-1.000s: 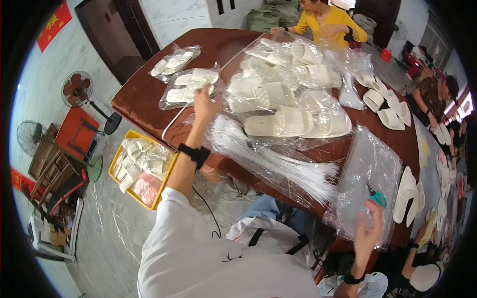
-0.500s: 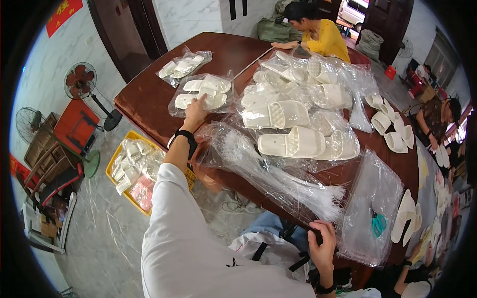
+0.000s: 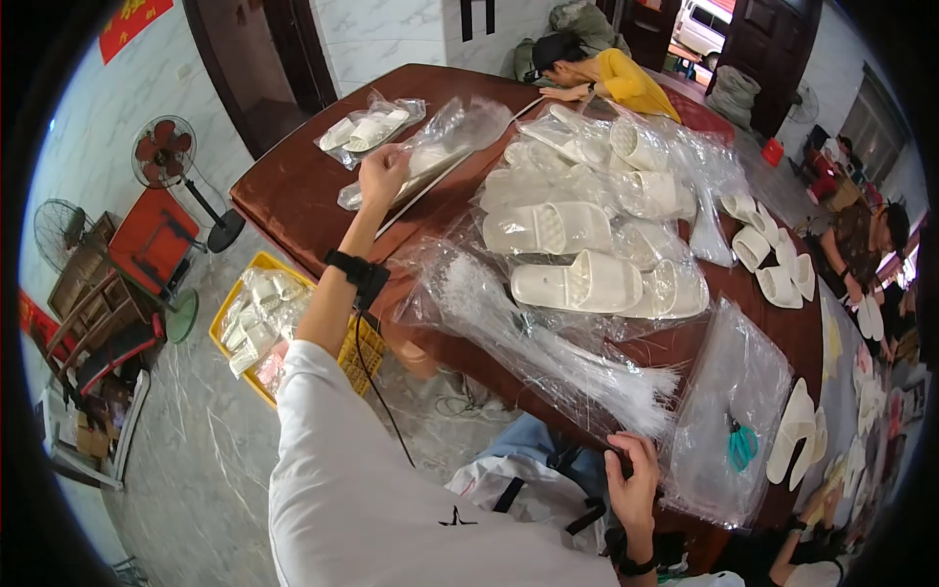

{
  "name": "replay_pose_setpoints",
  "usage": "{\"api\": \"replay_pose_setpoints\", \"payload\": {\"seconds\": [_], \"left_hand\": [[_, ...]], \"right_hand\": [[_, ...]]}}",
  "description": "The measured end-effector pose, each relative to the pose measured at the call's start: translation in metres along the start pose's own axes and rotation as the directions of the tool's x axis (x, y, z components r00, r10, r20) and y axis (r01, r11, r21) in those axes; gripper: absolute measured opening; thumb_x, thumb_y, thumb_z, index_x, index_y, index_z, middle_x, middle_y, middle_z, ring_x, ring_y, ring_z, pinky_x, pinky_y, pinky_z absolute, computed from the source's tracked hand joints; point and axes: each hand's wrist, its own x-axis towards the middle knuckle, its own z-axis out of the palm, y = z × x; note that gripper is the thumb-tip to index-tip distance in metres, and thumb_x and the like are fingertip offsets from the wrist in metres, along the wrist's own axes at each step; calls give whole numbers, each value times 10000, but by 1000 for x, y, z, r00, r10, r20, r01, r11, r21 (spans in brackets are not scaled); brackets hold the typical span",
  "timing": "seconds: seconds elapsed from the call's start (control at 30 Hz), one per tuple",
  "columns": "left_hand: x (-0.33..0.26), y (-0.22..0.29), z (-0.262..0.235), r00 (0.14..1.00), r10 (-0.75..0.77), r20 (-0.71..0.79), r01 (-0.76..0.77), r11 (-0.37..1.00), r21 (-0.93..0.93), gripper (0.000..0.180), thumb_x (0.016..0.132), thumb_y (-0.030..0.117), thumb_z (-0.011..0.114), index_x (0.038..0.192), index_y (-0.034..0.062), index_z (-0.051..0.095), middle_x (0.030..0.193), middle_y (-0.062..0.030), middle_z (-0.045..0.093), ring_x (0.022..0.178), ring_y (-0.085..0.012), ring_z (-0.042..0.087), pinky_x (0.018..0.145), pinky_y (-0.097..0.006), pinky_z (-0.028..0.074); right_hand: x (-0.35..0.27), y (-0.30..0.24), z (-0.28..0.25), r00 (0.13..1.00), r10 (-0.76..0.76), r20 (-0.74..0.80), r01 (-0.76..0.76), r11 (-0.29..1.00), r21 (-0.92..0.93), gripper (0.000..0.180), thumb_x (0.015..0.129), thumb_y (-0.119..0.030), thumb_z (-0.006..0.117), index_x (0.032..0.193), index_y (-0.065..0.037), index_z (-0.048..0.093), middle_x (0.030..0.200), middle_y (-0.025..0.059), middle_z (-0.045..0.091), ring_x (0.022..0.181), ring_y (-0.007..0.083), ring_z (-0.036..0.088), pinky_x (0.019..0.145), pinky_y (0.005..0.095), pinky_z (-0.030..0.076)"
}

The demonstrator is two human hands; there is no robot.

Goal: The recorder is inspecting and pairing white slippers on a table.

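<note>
My left hand (image 3: 383, 176) is closed on the near end of a clear bag of white slippers (image 3: 423, 168), which is tipped up on its side over the far left of the table. Beyond it lies another bagged pair of slippers (image 3: 370, 127). My right hand (image 3: 636, 479) is by the table's near edge, its fingers bent and apart with nothing in them. Beside it are a bundle of thin white plastic strips (image 3: 548, 352) in a clear bag and a stack of flat clear bags (image 3: 719, 391). Teal-handled scissors (image 3: 742, 445) rest on that stack.
A heap of bagged white slippers (image 3: 548, 227) covers the table's middle. Loose slippers (image 3: 780, 279) lie at the right. On the floor at left stand a yellow crate (image 3: 354, 364) and a fan (image 3: 164, 152). A person in yellow (image 3: 636, 83) leans on the far edge.
The bagged slippers under my left hand went from lying flat to tipped up on their side. My right hand has stayed in place. The person in yellow has bent lower.
</note>
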Motion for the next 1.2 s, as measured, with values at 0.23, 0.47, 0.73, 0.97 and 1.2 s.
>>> {"api": "replay_pose_setpoints", "payload": {"seconds": [0.23, 0.47, 0.73, 0.97, 1.2], "left_hand": [[-98, 134, -3, 945, 109, 310, 60, 870, -490, 160, 831, 63, 604, 951, -28, 655, 600, 74, 451, 551, -11, 388, 477, -200, 311], [-257, 242, 60, 874, 266, 407, -85, 908, -411, 282, 783, 39, 618, 1064, 45, 650, 887, -120, 608, 672, -186, 553, 610, -298, 456], [-353, 277, 105, 744, 318, 587, 67, 839, -540, 470, 827, 78, 632, 1276, 62, 497, 1158, -156, 524, 874, -236, 600, 703, -298, 512], [-268, 222, 61, 873, 306, 380, -198, 934, -297, 453, 798, 42, 622, 1238, 75, 516, 1119, -173, 541, 908, -285, 556, 741, -353, 484], [-215, 124, 72, 917, 196, 347, -218, 976, 25, 487, 826, 252, 651, 1213, -10, 513, 951, -201, 605, 812, -299, 599, 718, -382, 484]], "right_hand": [[10, 3, -14, 996, -81, 30, 81, 997, -4, 177, 792, -36, 622, 968, -42, 615, 998, 135, 594, 936, 316, 560, 799, 367, 452], [11, 21, -27, 998, -56, -27, 57, 996, 67, 189, 795, -34, 624, 983, -45, 611, 993, 121, 588, 922, 302, 561, 777, 349, 454], [1, 37, -24, 999, 13, -36, -9, 993, 116, 188, 792, -19, 622, 978, -35, 600, 983, 121, 579, 909, 313, 558, 770, 368, 455], [-1, 24, -13, 990, -115, -81, 118, 993, 27, 295, 761, -62, 670, 1035, -40, 563, 1006, 124, 561, 921, 313, 542, 773, 383, 452], [26, 18, 29, 960, -278, -34, 262, 935, -239, 414, 691, -140, 740, 1040, -58, 533, 991, 107, 496, 903, 291, 520, 725, 368, 467]]}}
